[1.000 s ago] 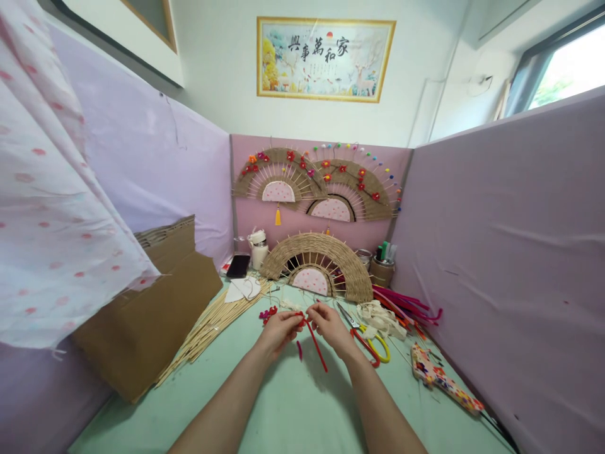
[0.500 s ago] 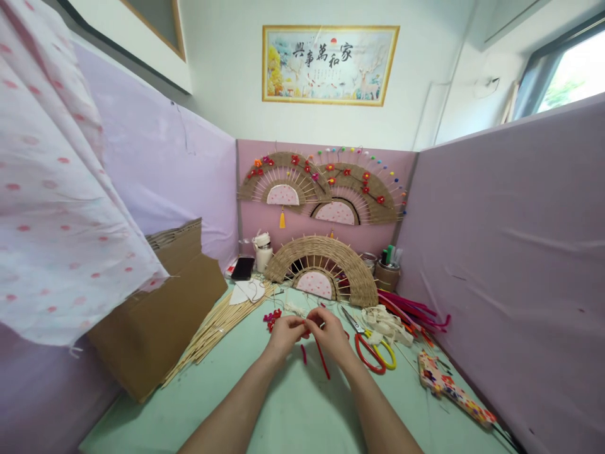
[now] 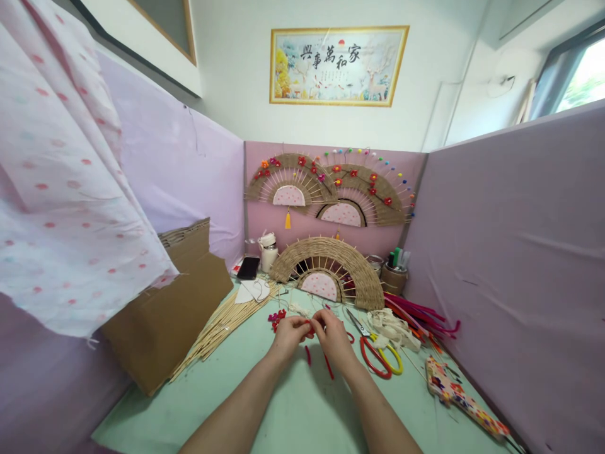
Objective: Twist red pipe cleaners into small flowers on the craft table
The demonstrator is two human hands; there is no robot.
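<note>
1. Red fuzzy strip (image 3: 329,367), in front of the woven fan (image 3: 331,248): slender, soft-edged and evenly red. Its upper part is gathered into a small red bunch at the fingertips; a nearly straight tail emerges below, slanting toward the viewer.

2. Left hand (image 3: 287,338), in front of the woven fan: grip closed, thumb and forefinger pinching the red bunch.

3. Right hand (image 3: 333,337), in front of the woven fan and just beside the left: grip likewise closed, thumb and forefinger pinching the strip near the same spot.

4. Magenta snippet (image 3: 308,355), in front of the woven fan: a short, loose piece on the table (image 3: 293,419), below the left hand's fingertips.

5. Pink-and-red cluster (image 3: 276,320), in front of the woven fan's left end: small curled forms, partly behind the left hand.

6. Scissors (image 3: 365,331), in front of the woven fan's right half: one red handle, one yellow; blades point toward the fan.

7. Obscured parts. The fingers cover most of the bunch, so its exact shape and the strip's upper end cannot be made out; the right hand hides the stretch joining bunch and tail. Whether the tail's tip touches the table cannot be told. A red curve (image 3: 350,338) in front of the woven fan, beside the right hand, is too small to identify. Both forearms are cut off by the lower edge.
</note>
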